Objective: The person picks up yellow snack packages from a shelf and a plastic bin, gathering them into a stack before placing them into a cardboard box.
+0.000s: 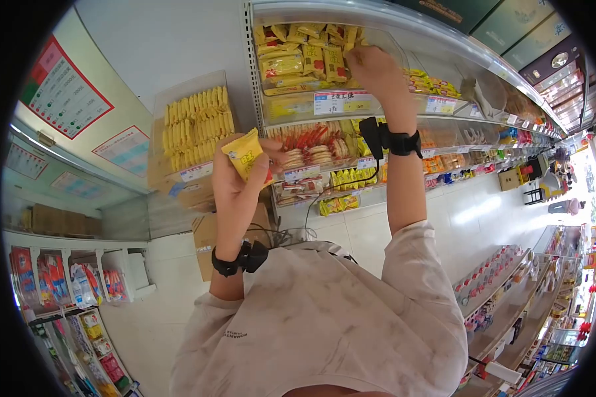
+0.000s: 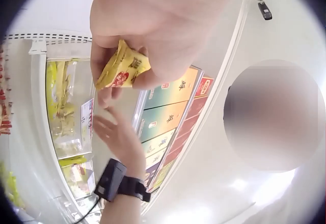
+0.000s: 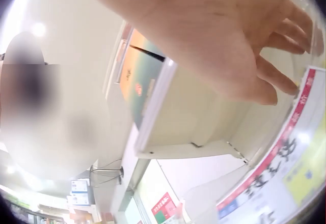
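Observation:
My left hand (image 1: 228, 175) holds a small yellow snack packet (image 1: 246, 155) upright between thumb and fingers. Seen from the left wrist, the same packet (image 2: 124, 70) has red and dark print and a crimped edge. My right hand (image 1: 376, 71) is raised at the right side of a clear bin full of yellow snack packets (image 1: 311, 59) on the upper shelf. In the right wrist view the right hand's fingers (image 3: 277, 79) are spread and slightly bent, with nothing seen in them, just above a price label (image 3: 275, 168).
A clear side bin (image 1: 153, 145) holds rows of yellow packets (image 1: 198, 126) at the left. Lower shelves carry red-and-white packs (image 1: 311, 142) and other snacks. A cardboard box (image 1: 205, 248) stands on the floor below, beside loose cables (image 1: 278, 235). Boxes (image 1: 516, 33) sit on the top shelf.

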Demonstrator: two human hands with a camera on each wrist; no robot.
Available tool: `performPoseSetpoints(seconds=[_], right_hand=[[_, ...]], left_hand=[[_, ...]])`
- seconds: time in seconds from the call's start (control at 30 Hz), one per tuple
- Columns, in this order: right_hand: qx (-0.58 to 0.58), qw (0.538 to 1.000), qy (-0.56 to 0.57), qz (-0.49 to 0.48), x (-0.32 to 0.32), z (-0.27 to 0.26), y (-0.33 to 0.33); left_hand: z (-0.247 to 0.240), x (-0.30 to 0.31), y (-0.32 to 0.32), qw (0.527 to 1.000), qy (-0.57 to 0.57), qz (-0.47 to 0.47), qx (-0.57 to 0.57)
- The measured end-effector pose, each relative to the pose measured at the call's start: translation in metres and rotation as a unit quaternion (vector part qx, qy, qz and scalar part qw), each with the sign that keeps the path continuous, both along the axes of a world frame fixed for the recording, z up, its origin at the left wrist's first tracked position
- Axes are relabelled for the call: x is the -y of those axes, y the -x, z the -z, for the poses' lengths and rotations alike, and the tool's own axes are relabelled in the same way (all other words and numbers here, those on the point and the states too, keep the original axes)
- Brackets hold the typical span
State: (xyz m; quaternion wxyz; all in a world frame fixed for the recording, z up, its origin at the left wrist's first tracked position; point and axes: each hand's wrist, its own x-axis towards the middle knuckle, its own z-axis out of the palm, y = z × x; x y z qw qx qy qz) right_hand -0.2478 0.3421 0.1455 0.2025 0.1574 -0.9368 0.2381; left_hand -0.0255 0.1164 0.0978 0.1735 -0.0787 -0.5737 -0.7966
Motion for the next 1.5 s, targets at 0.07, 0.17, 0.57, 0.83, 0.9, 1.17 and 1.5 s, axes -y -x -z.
performPoseSetpoints(seconds=[0.07,0.17,0.57,0.83,0.9,1.17,1.5], right_hand=[[0.026,0.999,-0.04,0.019,0.003,0.011,0.016],[0.042,0.993,-0.094,0.048,-0.001,0.021,0.03],[-0.051,0.931,0.261,-0.249,0.018,-0.013,-0.101],[-0.063,0.887,0.385,-0.246,0.024,0.024,-0.12],[-0.033,0.865,0.438,-0.243,0.029,0.02,-0.127],[0.07,0.847,0.448,-0.278,0.026,0.02,-0.137],[0.127,0.851,0.246,-0.446,0.028,0.011,-0.13]], left_hand=[[0.005,0.005,-0.001,1.0,0.003,-0.001,-0.002],[0.006,0.011,-0.003,0.999,0.028,-0.005,0.017],[0.023,0.027,0.01,0.976,-0.161,0.104,0.101],[0.029,0.018,0.019,0.973,-0.142,0.13,0.127],[0.029,0.016,0.02,0.973,-0.143,0.132,0.128],[0.034,0.013,0.023,0.97,-0.163,0.141,0.112],[0.038,0.02,0.021,0.96,-0.182,0.16,0.143]])
